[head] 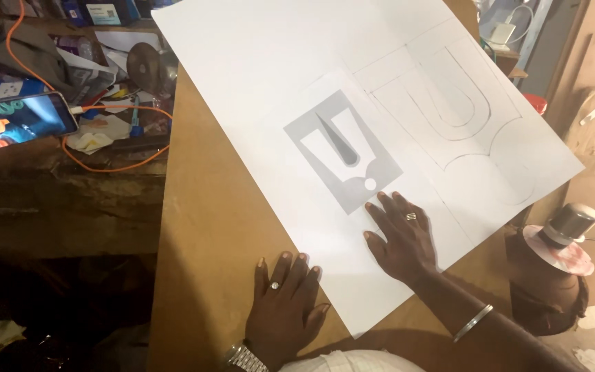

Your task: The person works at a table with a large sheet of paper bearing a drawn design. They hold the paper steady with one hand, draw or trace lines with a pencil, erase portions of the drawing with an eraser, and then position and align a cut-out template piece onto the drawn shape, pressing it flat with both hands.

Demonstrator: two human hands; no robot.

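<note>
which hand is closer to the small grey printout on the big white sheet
Right. The right hand lies flat just below the grey printout, fingertips almost at its lower corner. The left hand rests further down, on the sheet's lower edge.

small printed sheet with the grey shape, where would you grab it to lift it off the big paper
Probably by its upper-left corner, from the far-left side: the small printed sheet lies flat, and the right hand presses its near corner, while the left hand rests on the board's edge.
</note>
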